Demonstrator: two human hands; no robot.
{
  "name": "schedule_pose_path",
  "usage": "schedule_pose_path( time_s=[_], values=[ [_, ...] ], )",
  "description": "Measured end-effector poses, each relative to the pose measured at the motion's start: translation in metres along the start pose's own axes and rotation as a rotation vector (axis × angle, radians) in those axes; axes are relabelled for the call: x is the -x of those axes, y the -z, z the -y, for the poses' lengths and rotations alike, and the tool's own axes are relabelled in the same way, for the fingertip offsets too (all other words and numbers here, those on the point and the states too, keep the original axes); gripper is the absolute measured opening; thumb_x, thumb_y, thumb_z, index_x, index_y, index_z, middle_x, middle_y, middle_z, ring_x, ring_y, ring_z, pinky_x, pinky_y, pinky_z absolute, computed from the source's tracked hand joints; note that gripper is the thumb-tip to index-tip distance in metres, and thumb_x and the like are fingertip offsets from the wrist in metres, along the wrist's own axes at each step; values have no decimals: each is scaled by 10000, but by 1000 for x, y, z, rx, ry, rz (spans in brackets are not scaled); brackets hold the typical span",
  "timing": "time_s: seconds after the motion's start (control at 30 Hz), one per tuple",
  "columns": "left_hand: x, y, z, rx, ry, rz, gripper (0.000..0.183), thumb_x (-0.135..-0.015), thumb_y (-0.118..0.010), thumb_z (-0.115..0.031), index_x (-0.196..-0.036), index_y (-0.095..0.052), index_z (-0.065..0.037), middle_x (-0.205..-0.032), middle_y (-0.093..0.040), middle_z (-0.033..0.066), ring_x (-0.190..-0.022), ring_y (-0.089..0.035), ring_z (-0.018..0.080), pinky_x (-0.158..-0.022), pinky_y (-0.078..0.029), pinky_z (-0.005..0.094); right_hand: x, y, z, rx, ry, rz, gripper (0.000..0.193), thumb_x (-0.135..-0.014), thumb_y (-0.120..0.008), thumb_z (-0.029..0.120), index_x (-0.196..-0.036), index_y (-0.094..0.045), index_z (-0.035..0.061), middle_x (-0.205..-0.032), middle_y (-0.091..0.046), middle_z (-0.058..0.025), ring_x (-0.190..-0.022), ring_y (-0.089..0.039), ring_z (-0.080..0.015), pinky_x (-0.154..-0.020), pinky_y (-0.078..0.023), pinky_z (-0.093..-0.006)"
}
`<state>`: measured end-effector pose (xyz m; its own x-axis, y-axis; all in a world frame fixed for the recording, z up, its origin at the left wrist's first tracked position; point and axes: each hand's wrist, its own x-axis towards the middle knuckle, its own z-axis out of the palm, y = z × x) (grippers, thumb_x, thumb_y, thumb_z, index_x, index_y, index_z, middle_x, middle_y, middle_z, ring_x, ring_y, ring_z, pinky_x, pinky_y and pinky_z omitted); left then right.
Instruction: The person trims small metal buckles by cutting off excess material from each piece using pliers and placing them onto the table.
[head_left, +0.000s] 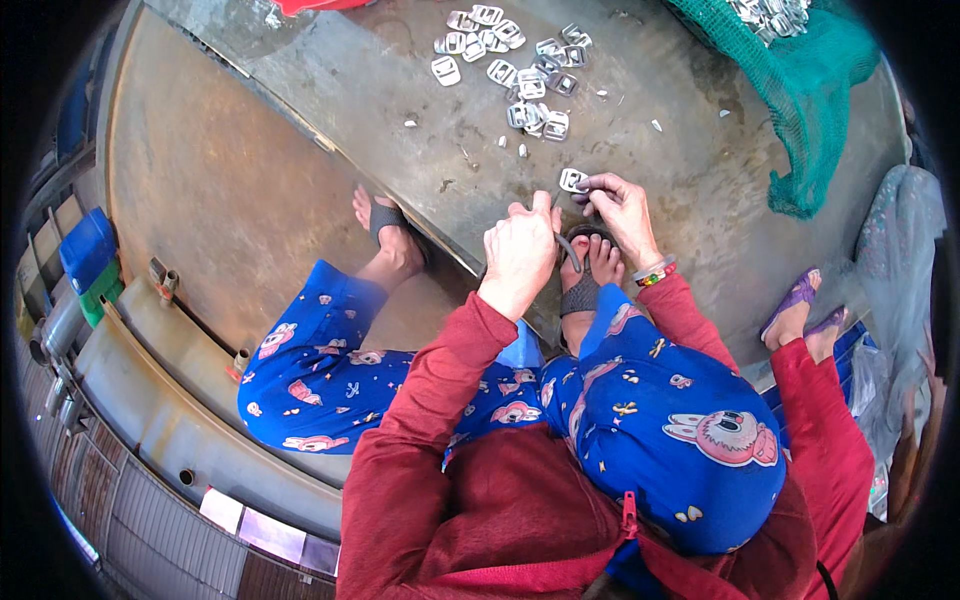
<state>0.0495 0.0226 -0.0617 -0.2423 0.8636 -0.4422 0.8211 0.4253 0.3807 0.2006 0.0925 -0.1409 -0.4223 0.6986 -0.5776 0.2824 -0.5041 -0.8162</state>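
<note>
My left hand [518,258] is closed round a tool with a dark curved handle [569,252]. Most of that tool is hidden by the fingers, and its thin end points up toward my other hand. Between the fingertips of my right hand [622,213] is a small silver metal buckle-like piece [572,180], held by its lower right edge just above the floor. The tool's end is close to this piece; I cannot tell whether they touch. Farther off, a loose scatter of similar metal pieces [531,84] lies on the grey floor.
A green net bag [815,110] with more metal pieces [772,14] lies at the far right. Small white scraps [656,126] dot the concrete floor [400,120]. Another person's feet in purple sandals [790,305] are at my right. Metal tanks with pipe stubs [190,400] stand at the left.
</note>
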Motion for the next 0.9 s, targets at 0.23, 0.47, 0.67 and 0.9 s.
schedule_pose_path(
  time_s=[0.23, 0.47, 0.67, 0.9],
  values=[
    [3, -16, -5, -55, -46, -2, 207, -934, -472, -261, -915, -491, -56, -714, -582, 193, -569, -623, 371, -491, -499, 451, -4, -13, 9, -40, -67, -123, 331, -840, -567, 39, -1165, -553, -23, -760, -632, -73, -584, -570, -93, -513, -467, -241],
    [-3, -20, -3, -141, -66, -39, 202, -931, -482, -246, -879, -504, -52, -683, -587, 178, -531, -628, 317, -458, -501, 395, -1, -14, 17, 91, -80, -24, 281, -846, -544, 1, -1123, -590, -13, -775, -644, -72, -559, -577, -101, -519, -475, -262],
    [-5, -21, -4, -183, -83, -22, 187, -920, -497, -230, -859, -522, -54, -671, -596, 164, -530, -632, 297, -453, -502, 376, 3, -19, 12, 92, -76, -33, 266, -852, -531, -3, -1110, -596, -13, -791, -650, -88, -582, -607, -130, -547, -495, -280],
    [-6, -19, -6, -216, -74, -7, 181, -912, -502, -218, -849, -527, -50, -668, -602, 165, -538, -638, 290, -460, -506, 369, 6, -19, 24, 161, -82, 42, 259, -867, -499, -1, -1119, -559, -9, -850, -641, -92, -603, -603, -114, -563, -502, -265]
  ],
)
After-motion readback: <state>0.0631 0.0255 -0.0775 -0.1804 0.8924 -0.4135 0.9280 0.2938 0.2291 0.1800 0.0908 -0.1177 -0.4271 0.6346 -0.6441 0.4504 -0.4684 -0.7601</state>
